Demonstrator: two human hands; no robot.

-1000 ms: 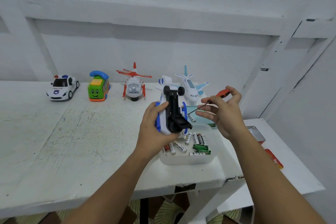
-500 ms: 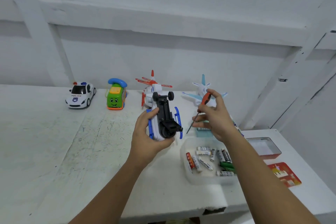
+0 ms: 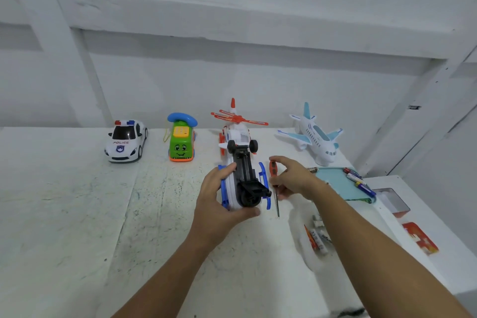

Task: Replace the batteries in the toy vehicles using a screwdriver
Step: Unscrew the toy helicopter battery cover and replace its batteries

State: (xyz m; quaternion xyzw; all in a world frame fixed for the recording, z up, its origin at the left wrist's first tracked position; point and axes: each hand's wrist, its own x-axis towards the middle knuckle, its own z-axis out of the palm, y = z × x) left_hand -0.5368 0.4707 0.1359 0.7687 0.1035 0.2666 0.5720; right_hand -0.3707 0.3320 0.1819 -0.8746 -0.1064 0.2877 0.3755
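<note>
Head view shows the left hand [image 3: 219,204] gripping a blue-and-white toy vehicle [image 3: 245,175], fingers curled round its body. The toy is held above the surface [image 3: 77,214] with its black underside and wheels turned up. The right hand [image 3: 294,178] pinches a screwdriver [image 3: 273,169] by the orange handle, just beside the toy on its right. The shaft points down toward the surface and the tip is apart from the toy.

Assessment: the step in hand is opening the battery cover, and the tool is not yet applied. The cover screw cannot be made out, probably for want of sharpness.

The next move calls for swinging the tip onto the underside and seating it squarely in the screw head while the left hand steadies the toy.

Batteries lie in a clear tub [image 3: 304,253], partly hidden by the right forearm, and on a teal tray [image 3: 335,183]. A police car [image 3: 126,141], a green phone toy [image 3: 181,142], a helicopter [image 3: 238,124] and a plane [image 3: 316,137] stand in a row at the back of the surface.
</note>
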